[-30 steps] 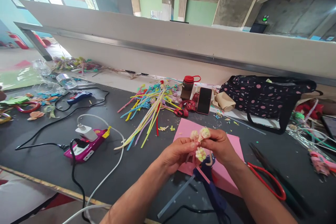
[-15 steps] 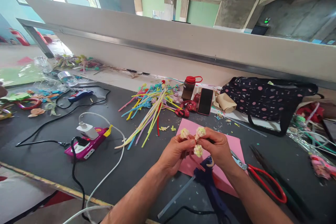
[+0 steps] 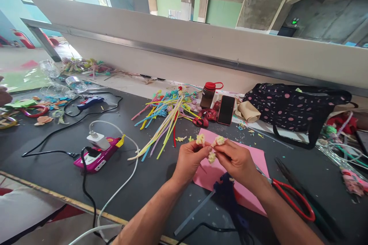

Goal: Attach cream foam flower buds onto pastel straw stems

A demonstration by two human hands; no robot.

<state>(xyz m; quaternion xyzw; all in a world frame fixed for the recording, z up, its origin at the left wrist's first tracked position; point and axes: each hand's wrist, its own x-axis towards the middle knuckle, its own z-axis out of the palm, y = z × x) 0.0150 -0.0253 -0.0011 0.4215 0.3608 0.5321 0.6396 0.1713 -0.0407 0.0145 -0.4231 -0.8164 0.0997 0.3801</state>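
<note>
Both my hands are pinched together over a pink sheet (image 3: 208, 176). Between them is a small bunch of pale yellow fuzzy flowers (image 3: 212, 157) on thin pinkish stems. My left hand (image 3: 188, 160) is closed on the stems, one flower head standing above its fingers. From the other side my right hand (image 3: 237, 159) also grips the bunch, with a flower head by its fingertips. Under my hands lies a dark blue glue gun (image 3: 227, 191) with a clear glue stick (image 3: 194, 214) in its back. Red-handled scissors (image 3: 294, 197) rest beside my right forearm, their blades partly hidden.
Coloured pipe cleaners (image 3: 169, 122) lie heaped at centre. A magenta power strip (image 3: 99, 157) with cables is on the left. A phone (image 3: 226, 110), a red-capped bottle (image 3: 208, 95) and a patterned bag (image 3: 296, 111) stand behind. Part of another person's hand (image 3: 4, 95) shows at far left.
My hands have shifted slightly and turned the bunch, so the lower flower sits further left and higher. A curved pale stem end near my right hand is now mostly hidden.
</note>
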